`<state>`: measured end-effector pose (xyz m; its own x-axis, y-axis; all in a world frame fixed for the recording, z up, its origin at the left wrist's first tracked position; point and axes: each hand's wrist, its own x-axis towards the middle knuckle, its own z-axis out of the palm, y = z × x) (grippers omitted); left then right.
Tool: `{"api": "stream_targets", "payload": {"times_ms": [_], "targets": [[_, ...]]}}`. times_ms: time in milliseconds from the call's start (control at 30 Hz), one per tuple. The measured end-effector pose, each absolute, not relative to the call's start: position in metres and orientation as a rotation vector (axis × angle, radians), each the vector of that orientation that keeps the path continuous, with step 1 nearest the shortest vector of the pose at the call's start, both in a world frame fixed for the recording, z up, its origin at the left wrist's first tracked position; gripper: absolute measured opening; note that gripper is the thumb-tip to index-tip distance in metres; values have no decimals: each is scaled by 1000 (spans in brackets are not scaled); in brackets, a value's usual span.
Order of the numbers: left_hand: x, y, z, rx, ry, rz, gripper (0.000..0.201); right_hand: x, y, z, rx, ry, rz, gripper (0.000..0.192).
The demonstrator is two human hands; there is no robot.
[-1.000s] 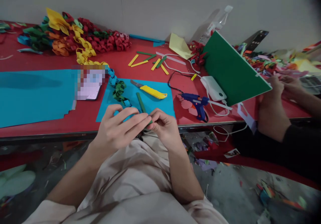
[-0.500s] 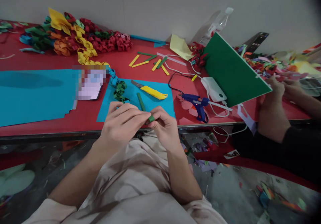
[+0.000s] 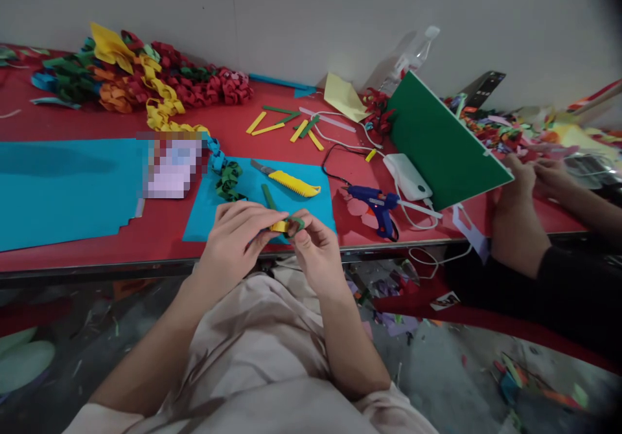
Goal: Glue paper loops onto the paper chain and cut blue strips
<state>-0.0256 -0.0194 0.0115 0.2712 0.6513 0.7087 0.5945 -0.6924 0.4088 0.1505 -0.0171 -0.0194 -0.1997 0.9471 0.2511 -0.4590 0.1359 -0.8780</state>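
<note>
Both hands pinch one paper link: the left hand (image 3: 238, 239) grips its yellow strip (image 3: 279, 226), the right hand (image 3: 313, 249) curls the green strip (image 3: 295, 222) — loop half-closed. Beyond the fingertips lies the finished blue-green chain (image 3: 226, 173) — not yet joined.

A red table (image 3: 97, 239) with a metal front edge stands against a plain grey wall (image 3: 311, 13), above a littered grey floor (image 3: 437, 369).
</note>
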Motion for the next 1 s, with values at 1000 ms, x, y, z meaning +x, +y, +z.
{"api": "stream_targets", "payload": {"times_ms": [1000], "targets": [[-26, -30, -1, 2386, 1302, 1483, 18, 145, -19, -27, -614, -1037, 1405, 36]]}}
